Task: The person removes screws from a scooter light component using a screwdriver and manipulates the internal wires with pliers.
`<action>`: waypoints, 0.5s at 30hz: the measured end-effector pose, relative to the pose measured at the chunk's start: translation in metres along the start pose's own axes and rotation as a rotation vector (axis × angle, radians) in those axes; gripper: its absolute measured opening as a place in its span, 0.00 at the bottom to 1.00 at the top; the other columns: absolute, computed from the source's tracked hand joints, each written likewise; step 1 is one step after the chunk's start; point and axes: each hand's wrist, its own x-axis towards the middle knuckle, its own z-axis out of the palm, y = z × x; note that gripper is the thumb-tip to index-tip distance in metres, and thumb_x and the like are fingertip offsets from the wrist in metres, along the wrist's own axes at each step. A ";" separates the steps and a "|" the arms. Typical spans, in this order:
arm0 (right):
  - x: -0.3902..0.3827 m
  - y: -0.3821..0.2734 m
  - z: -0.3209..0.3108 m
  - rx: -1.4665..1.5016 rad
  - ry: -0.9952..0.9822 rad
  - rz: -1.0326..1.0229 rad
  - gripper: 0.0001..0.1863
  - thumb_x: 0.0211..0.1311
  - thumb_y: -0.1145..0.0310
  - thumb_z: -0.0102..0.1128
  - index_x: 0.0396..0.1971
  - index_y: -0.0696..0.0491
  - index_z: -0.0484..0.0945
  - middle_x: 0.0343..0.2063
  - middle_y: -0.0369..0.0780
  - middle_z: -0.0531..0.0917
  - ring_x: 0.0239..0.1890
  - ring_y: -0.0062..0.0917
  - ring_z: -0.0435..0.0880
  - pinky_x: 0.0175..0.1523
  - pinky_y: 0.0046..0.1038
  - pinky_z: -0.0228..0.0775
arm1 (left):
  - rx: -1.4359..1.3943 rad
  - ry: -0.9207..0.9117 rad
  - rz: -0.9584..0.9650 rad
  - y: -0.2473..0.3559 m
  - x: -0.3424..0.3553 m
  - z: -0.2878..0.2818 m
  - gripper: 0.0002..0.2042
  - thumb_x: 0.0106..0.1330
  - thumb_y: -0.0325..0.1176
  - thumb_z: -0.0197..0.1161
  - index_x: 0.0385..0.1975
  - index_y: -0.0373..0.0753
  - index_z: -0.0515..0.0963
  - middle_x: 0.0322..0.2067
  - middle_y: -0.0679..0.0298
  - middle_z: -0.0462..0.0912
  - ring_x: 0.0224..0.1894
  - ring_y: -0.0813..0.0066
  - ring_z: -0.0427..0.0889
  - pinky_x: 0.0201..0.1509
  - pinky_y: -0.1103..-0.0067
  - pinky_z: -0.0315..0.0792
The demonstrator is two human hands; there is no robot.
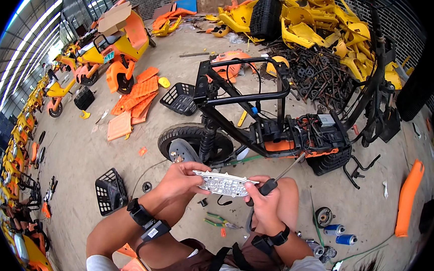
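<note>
My left hand (pixel 182 179) grips the left end of an oval, silvery, clear-fronted lamp piece (pixel 222 184) held level above my lap. My right hand (pixel 265 205) is closed on the piece's right end and on a screwdriver with a black handle (pixel 268 186), whose long metal shaft points up and to the right. Just beyond stands a stripped black scooter frame (pixel 242 99) with a rear wheel (pixel 169 139) and exposed wiring (pixel 313 129). Below the lamp piece, green-handled pliers (pixel 218 220) lie on the floor beside my leg.
Black baskets (pixel 110 191) lie at left, near orange panels (pixel 134 99). Scooters line the left side. A yellow body-part pile (pixel 310 21) and dark metal scrap (pixel 317 72) fill the back. Spray cans (pixel 345 239), a hub (pixel 323 217) and an orange strip (pixel 408 199) lie at right.
</note>
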 end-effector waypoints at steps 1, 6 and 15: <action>0.000 0.000 0.000 0.003 0.004 0.008 0.10 0.60 0.76 0.63 0.40 0.60 0.75 0.25 0.38 0.81 0.20 0.16 0.77 0.25 0.17 0.67 | -0.006 -0.003 -0.007 0.001 0.000 0.001 0.13 0.60 0.15 0.55 0.45 0.25 0.75 0.43 0.54 0.79 0.42 0.63 0.83 0.46 0.68 0.84; 0.002 -0.003 0.001 0.006 0.018 0.030 0.11 0.60 0.75 0.64 0.39 0.62 0.75 0.25 0.39 0.81 0.20 0.16 0.77 0.25 0.17 0.68 | 0.009 -0.020 0.002 0.004 0.005 -0.001 0.14 0.59 0.15 0.54 0.46 0.25 0.75 0.43 0.53 0.79 0.43 0.62 0.83 0.47 0.67 0.84; 0.000 0.000 -0.002 -0.007 -0.003 0.043 0.10 0.60 0.75 0.63 0.39 0.61 0.75 0.25 0.40 0.81 0.19 0.17 0.77 0.24 0.18 0.69 | -0.039 0.029 -0.054 0.002 -0.001 0.006 0.14 0.59 0.16 0.55 0.46 0.24 0.73 0.43 0.50 0.78 0.42 0.59 0.83 0.47 0.69 0.84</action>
